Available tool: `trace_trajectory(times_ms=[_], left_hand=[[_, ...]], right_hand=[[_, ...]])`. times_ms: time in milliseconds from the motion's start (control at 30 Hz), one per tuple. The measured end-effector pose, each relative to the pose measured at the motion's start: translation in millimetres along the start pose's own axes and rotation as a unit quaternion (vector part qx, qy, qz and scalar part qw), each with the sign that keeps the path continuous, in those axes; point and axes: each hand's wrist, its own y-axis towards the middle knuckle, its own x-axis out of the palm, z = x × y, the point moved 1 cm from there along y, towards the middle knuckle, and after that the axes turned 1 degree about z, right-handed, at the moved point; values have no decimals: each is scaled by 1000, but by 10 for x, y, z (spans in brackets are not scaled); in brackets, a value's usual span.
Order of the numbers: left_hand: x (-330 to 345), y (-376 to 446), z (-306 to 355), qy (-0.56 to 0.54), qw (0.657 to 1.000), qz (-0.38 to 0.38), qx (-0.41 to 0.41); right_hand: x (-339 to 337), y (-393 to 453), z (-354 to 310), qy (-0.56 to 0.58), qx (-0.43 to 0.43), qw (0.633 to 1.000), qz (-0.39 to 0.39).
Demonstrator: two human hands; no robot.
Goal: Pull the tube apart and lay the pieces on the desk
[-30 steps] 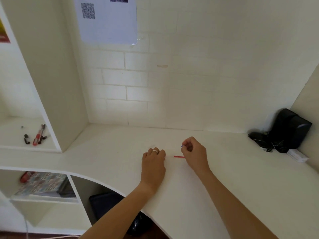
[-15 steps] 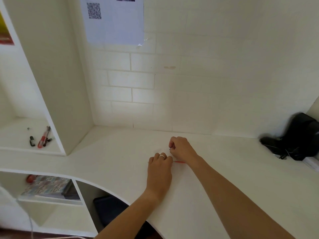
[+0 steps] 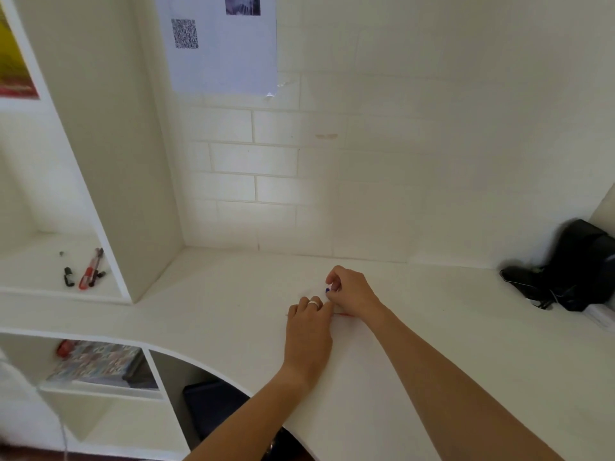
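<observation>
One thin red stick [image 3: 346, 314] lies flat on the white counter [image 3: 213, 294], long axis running left-right, mostly hidden under the two hands; only a short bit shows beside the right wrist. Right hand [image 3: 352, 291]: grip curled, pinching one small blue-purple piece [image 3: 328, 289] at the fingertips. Left hand [image 3: 309, 331]: palm down on the counter, fingers bent at the stick, one pale ring [image 3: 313, 303]; whether it holds anything, cannot tell. Hands touch. Open counter left, right and behind, up to the brick wall. Curved counter edge near the left forearm. One black bag [image 3: 579, 267] far right. Pens [image 3: 90, 272] on the left shelf.
</observation>
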Motion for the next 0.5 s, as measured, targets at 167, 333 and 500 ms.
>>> trace_trajectory(times_ms=[167,333,500], left_hand=[[26,-4,-24,1,1000,-4,3],[23,9,-13,-7,1000,6,17],[4,-8,-2,-15,999,15,36]], right_hand=[[-240,-222,49,1,-23,996,81],[-248,-782,273,20,-43,986,158],[-177,-1046,356,66,-39,980,183]])
